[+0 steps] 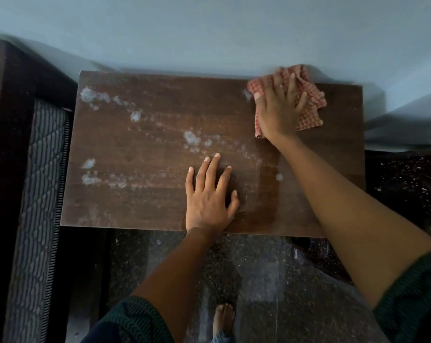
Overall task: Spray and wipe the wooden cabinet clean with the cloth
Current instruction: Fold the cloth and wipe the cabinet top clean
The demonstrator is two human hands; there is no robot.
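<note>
- While the cloth [311, 112] is pressed at the cabinet [147, 149]'s far right corner by the right hand [278, 112], the left hand [207, 201] is rested flat by the near edge, fingers spread on both.
- Cloth's far edge is blurred, perhaps touching the wall [209, 33].

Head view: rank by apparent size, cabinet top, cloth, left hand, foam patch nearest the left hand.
1. Cabinet top, by far.
2-3. Cloth and left hand: look alike; cloth is farther and partly under the right hand, so unranked.
4. Foam patch, smallest.
</note>
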